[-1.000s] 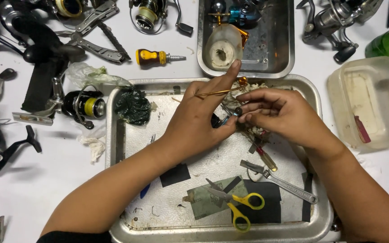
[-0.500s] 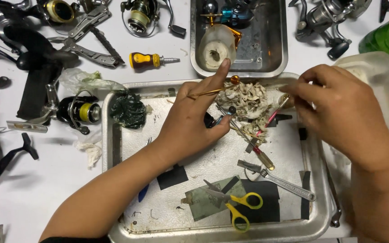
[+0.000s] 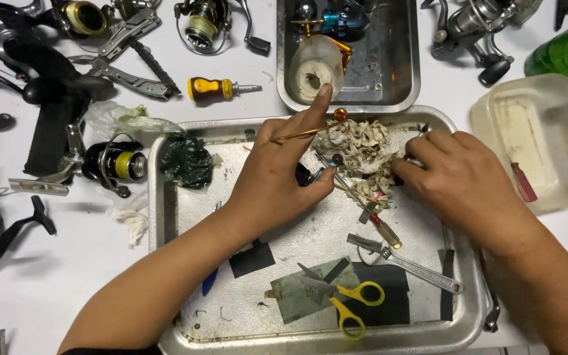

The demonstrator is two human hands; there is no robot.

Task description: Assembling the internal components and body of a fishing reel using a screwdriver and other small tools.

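The right hand point(image 3: 458, 181) has swung back in from the tray's right edge, where it hovered half a second ago, and now pinches at the right side of the wad of dirty rag point(image 3: 356, 148) with its fingers curled; what it grips beneath them I cannot tell. That puts both hands on the same spot again, so the work on the small part continues rather than pausing.

The left hand point(image 3: 277, 174) has barely moved. It sits just left of the rag, index finger stretched up, thumb and middle fingers clamped on a small dark reel part point(image 3: 307, 176), with a thin gold rod point(image 3: 310, 131) lying across the fingers.

All of this lies in the upper half of the large steel tray point(image 3: 159, 197). Below the rag, in that tray, I count one yellow-handled pair of scissors point(image 3: 346, 302), one small wrench point(image 3: 405, 263) and one slim screwdriver point(image 3: 363, 204). Above the rag stands one smaller steel tray point(image 3: 402, 72). To the rag's right is one clear plastic tub point(image 3: 547, 131).
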